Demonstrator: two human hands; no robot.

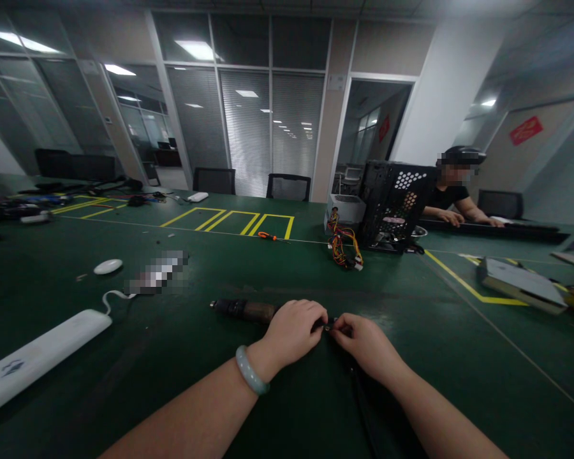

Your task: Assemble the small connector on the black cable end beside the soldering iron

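Note:
On the green table lies a dark electric screwdriver with a brown grip, its metal tip pointing left. My left hand, below a pale green bangle, is closed around its rear end. Close by on the right, my right hand pinches the end of a black cable with thumb and fingers. The cable runs down toward the near table edge. Between the hands a small connector end shows, and I cannot tell whether it is joined to the screwdriver.
A black computer case and a power supply with coloured wires stand ahead. An orange screwdriver lies near yellow tape. At left are a white power bank-like bar and a white mouse. A co-worker sits far right.

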